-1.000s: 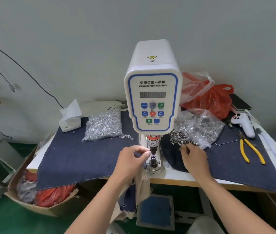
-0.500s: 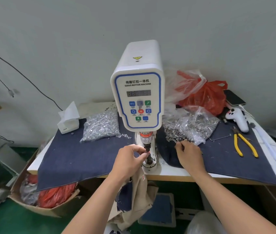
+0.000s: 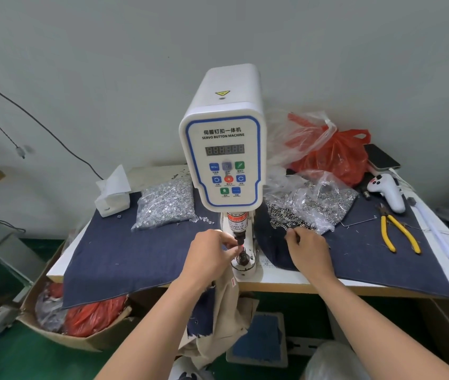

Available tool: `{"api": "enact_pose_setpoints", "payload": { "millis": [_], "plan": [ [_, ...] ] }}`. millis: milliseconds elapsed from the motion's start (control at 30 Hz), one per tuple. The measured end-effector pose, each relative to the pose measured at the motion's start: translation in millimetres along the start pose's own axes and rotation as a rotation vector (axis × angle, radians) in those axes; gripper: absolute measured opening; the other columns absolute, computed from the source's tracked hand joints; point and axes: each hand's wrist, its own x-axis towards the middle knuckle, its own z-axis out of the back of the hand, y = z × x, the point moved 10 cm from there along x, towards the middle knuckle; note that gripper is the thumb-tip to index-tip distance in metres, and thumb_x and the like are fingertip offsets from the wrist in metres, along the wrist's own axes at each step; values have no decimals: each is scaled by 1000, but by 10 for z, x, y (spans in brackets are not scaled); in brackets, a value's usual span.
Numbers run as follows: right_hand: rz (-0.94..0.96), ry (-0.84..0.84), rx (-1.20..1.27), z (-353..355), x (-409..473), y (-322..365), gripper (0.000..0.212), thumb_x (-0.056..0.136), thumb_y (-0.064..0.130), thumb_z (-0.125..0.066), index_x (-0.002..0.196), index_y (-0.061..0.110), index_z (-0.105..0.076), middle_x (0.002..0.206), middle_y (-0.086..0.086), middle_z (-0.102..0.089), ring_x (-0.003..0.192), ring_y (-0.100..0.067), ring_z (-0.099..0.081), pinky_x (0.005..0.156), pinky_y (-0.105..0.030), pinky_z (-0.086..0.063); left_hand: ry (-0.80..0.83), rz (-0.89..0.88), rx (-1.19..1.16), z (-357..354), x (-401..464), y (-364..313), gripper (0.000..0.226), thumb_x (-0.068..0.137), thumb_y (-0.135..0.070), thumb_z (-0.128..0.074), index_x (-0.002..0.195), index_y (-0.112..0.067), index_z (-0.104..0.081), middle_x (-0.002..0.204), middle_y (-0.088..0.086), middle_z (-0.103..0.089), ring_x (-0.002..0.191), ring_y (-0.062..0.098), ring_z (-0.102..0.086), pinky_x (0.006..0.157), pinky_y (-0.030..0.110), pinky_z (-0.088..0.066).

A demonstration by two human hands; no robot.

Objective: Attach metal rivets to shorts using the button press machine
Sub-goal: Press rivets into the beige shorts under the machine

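Shorts (image 3: 226, 319) hang limp off the table edge under your left hand (image 3: 209, 256), so that soft cloth will slide unless you pinch it right by the die of the button machine (image 3: 224, 149). Left fingers curl at the punch tip (can't tell what they hold). Right hand (image 3: 307, 252) pinches at loose rivets (image 3: 286, 218), tiny and slippery, beside the bag.

The machine (image 3: 222, 149) front reads "SERVO BUTTON MACHINE" (Chinese characters above it); its plunger label (image 3: 236, 225) says "CARE OF FINGER".
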Motion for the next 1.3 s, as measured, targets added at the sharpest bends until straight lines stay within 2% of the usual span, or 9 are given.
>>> {"api": "enact_pose_setpoints", "payload": {
  "millis": [167,267,367,467,567,800,967,1100,1300],
  "plan": [
    [-3,19,8,-25,0,-15,36,103,29,-51,68,21,-53,61,8,-53,60,-20,-52,58,-33,-34,-38,38,-147,68,-67,161,16,102,-32,-65,93,-30,-78,87,-23,-73,83,-5,-63,68,7,-41],
    [-53,63,84,22,-28,-2,34,103,31,-50,79,13,-65,69,1,-63,68,-23,-59,62,-39,-44,-39,224,-507,42,-213,471,31,107,-30,-51,84,-33,-71,81,-16,-68,61,0,-54,61,21,-42],
    [55,88,234,193,-185,361,23,101,25,-59,87,12,-73,81,3,-70,77,-17,-64,74,-40,-52,-28,357,-974,-80,-376,591,22,96,-28,-58,79,-21,-69,79,-2,-59,65,16,-47,62,30,-42],
    [248,438,416,36,-635,1056,17,94,41,-64,92,29,-75,89,18,-69,82,-2,-62,74,-24,-46,60,365,-1364,-215,-454,474,18,95,-20,-59,81,-17,-68,77,3,-52,56,15,-41,51,23,-40],
    [222,810,534,-175,-1020,1362,22,89,58,-64,95,38,-70,85,25,-65,76,5,-55,68,-15,-39,144,251,-1507,-259,-495,287,5,86,-14,-63,87,-16,-67,78,3,-53,60,15,-44,56,23,-45],
    [159,678,539,118,-866,1261,10,85,19,-83,85,18,-73,72,13,-58,71,-2,-50,71,-26,-41,213,20,-1195,-221,-586,165,29,79,-2,-54,102,-15,-66,99,5,-63,92,19,-57,86,29,-48],
    [119,499,601,313,-789,1187,25,80,2,-83,91,25,-79,91,10,-72,84,-8,-67,81,-20,-53,317,-96,-720,-202,-673,104,20,92,-28,-52,101,-25,-69,99,-6,-68,90,8,-57,78,21,-43],
    [219,574,518,285,-846,1246,12,77,30,-76,77,26,-65,76,13,-62,71,-5,-54,72,-30,-47,385,-254,-380,-239,-714,68,14,98,-47,-67,103,-35,-72,98,-11,-67,94,9,-61,86,34,-49],
    [158,899,483,78,-931,1112,32,83,37,-68,66,21,-46,70,5,-45,67,-9,-40,64,-31,-29,283,-233,-693,-139,-634,114,22,94,-47,-75,96,-26,-81,121,-2,-72,124,22,-63,100,36,-49]
  ]
}}
